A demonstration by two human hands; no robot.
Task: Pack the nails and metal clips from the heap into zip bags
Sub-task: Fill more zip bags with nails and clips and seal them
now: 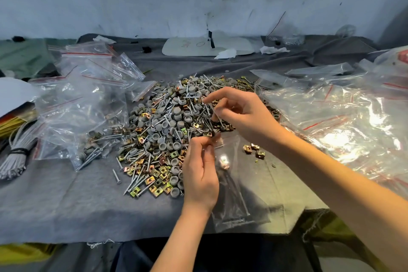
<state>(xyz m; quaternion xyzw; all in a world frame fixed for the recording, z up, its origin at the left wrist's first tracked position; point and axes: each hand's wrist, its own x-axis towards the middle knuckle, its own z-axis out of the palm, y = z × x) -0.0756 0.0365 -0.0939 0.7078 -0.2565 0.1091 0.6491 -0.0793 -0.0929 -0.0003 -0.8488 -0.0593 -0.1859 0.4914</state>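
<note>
Nearest us, our left hand (199, 174) pinches the mouth of a zip bag (242, 203) that trails from its fingertips toward us, with a few nails (234, 185) and one clip (224, 159) inside. Just beyond those fingertips, our right hand (238, 115) curls round a loose nail (217, 117) over the heap (163, 126), which looks barely dented. Left of our fingers lie filled bags (84, 117). We judge most of the packing remains.
</note>
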